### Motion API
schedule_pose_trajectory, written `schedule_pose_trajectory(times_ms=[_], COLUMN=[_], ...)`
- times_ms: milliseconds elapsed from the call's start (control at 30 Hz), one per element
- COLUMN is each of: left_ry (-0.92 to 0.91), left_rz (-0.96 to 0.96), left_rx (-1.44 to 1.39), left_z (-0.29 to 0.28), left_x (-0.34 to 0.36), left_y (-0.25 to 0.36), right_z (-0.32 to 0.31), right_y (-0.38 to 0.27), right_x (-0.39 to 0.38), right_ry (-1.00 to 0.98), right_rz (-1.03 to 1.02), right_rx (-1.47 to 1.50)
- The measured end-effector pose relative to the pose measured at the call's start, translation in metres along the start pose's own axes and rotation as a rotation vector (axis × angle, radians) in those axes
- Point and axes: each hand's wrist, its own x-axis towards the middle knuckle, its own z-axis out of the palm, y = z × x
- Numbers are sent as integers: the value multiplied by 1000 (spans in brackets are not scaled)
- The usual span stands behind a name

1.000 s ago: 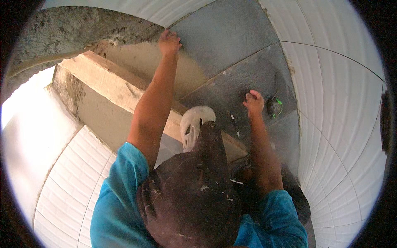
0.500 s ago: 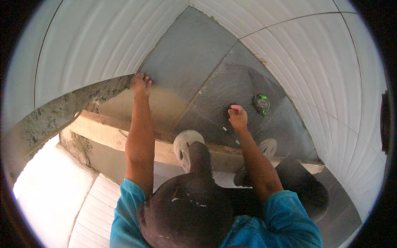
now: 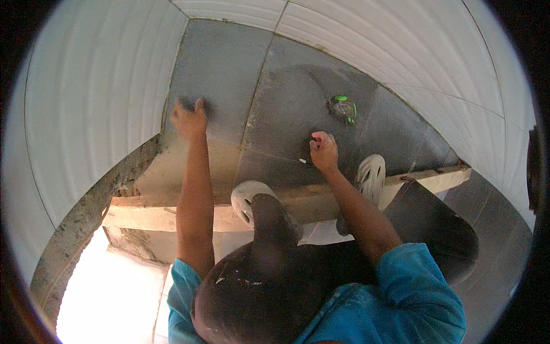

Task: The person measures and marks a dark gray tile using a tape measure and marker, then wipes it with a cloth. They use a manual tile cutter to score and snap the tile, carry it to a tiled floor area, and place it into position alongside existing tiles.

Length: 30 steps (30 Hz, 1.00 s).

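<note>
My left hand (image 3: 191, 119) is over the grey floor tile (image 3: 220, 74) beside the ribbed white wall, thumb and fingers apart and slightly blurred. A dark shadow lies by its fingertips. My right hand (image 3: 324, 151) hovers over the neighbouring dark tile, its fingers curled in; whatever they hold, if anything, is hidden. A small white stick, like a piece of chalk (image 3: 302, 161), lies next to it. Beyond that hand rests a dark tape measure with green parts (image 3: 344, 110).
Ribbed white wall tiles (image 3: 109, 80) meet the floor at left and far right. A wooden beam (image 3: 309, 202) crosses in front of me, with my pale shoes (image 3: 250, 200) against it. Rough broken mortar (image 3: 123, 178) edges the left wall, beside a bright opening.
My left hand has left the lower corner of the wall and moved farther along the tile, its fingers spreading. My right hand stays curled near the chalk. The view has shifted.
</note>
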Motion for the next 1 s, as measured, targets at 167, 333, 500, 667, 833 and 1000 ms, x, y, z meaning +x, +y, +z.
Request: schedule_pose_trajectory(times_ms=[167,333,500,667,833,1000], left_ry=[-201,-424,-472,-452,-480,-570], left_rz=[391,358,354,453,372,400], left_rx=[225,365,400,460,411,461], left_z=[1,13,27,28,22,4], left_x=[17,37,49,51,47,21], left_y=[86,117,108,108,106,91], right_z=[-16,-28,-34,-35,-41,-43], right_y=[17,42,61,63,56,55], right_x=[-18,-30,-36,-31,-16,-5], right_ry=[4,126,114,95,124,101], right_rz=[110,81,160,133,24,-53], right_rx=[-27,-78,-36,-93,-78,-121])
